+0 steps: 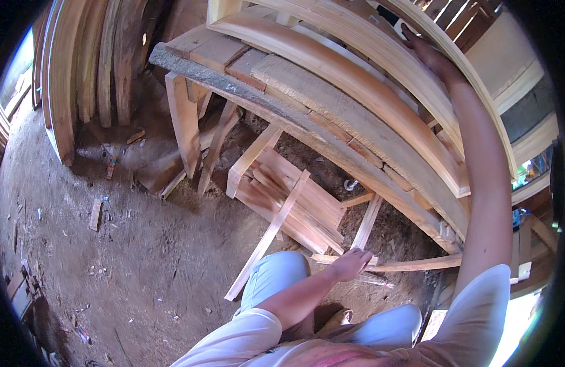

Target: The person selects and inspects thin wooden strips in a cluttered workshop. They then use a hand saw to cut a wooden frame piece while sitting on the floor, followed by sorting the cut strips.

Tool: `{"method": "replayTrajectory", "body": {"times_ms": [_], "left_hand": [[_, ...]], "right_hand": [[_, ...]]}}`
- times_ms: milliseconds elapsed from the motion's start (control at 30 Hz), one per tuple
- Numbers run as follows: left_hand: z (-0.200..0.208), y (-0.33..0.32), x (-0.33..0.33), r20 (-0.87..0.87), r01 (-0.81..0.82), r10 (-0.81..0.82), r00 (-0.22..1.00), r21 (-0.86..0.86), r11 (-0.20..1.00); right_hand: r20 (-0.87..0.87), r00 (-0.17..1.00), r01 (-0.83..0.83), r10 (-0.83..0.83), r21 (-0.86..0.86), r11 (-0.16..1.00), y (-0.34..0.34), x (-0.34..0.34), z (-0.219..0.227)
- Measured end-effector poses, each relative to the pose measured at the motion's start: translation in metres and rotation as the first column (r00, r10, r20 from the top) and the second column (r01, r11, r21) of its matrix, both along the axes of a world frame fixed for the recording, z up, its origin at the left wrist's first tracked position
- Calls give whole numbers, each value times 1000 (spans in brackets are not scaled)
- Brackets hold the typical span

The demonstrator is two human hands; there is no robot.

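Low in front of my knees, my left hand (351, 265) is closed around a thin wooden strip (420, 264) where several strips meet near the dirt floor. My right arm reaches far forward over the bench. My right hand (432, 56) lies among the long rails of a wooden frame (331, 61), fingers stretched toward a small black and white thing (389, 17) that I cannot make out. The frame rests on a rough plank bench (282, 76). Beneath the bench edge sits a low stack of boards (295, 189), with a long narrow strip (267, 238) leaning across it.
Tall boards (89, 67) stand upright at the far left. Bench legs (183, 125) and slanted braces rise from the dirt floor (154, 263), which is scattered with chips and a short wood offcut (96, 214). More timber (527, 144) is at the right.
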State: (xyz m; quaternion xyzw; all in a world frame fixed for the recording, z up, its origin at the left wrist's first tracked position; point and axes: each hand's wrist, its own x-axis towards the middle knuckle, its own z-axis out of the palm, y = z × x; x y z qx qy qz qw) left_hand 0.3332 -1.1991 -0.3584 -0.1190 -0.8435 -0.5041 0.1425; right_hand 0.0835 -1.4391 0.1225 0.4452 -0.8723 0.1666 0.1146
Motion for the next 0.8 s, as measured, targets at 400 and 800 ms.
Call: {"method": "replayTrajectory", "body": {"times_ms": [400,800], "left_hand": [[8,9,-2,35,18,-17,999,-50,999],[-5,13,-6,-106,-88,83,991,-42,995]], "right_hand": [[-55,985,-168,165,-54,984,52,18,-11],[-294,935,-195,198,41,980,122,90,-14]]}}
